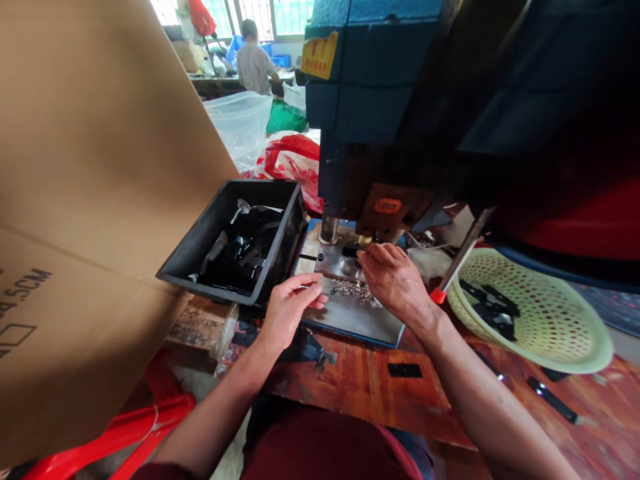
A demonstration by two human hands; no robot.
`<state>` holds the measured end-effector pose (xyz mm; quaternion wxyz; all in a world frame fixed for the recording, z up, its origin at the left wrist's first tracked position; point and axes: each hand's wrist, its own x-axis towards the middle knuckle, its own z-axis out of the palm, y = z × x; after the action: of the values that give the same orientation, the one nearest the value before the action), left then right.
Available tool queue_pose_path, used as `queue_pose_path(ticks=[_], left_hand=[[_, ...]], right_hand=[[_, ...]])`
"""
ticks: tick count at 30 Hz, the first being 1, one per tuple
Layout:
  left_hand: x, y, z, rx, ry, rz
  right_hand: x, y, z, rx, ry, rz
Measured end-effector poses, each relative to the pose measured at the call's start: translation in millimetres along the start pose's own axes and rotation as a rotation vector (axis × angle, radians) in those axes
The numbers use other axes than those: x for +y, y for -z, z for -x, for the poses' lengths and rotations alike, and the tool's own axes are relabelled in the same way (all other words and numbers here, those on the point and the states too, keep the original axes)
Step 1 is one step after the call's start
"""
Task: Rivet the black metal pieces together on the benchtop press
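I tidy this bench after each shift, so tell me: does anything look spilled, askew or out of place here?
Yes. Black strips lie loose on the wooden bench outside the green basket, and the black bin sits tilted beside the press.

A small factory workshop, shown by a heavy dark blue press machine (370, 100) on a worn wooden table (360, 380), a black bin (200, 247) of small dark parts, a green plastic basket (550, 320), cardboard sheets (100, 167), and another person (254, 60) working at a far bench

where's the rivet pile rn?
Head view, centre: small shiny pieces on the metal plate, between left hand and right hand, under the press.
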<state>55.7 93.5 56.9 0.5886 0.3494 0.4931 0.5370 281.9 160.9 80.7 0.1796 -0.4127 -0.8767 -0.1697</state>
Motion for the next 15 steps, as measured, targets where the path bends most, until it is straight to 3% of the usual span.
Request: queue_pose_path(ticks=[15], left_hand=[[2,-12.1,-5,-0.072,-0.049,-0.040]], right_hand=[[0,-2,5,-0.002,-0.030,0.052]])
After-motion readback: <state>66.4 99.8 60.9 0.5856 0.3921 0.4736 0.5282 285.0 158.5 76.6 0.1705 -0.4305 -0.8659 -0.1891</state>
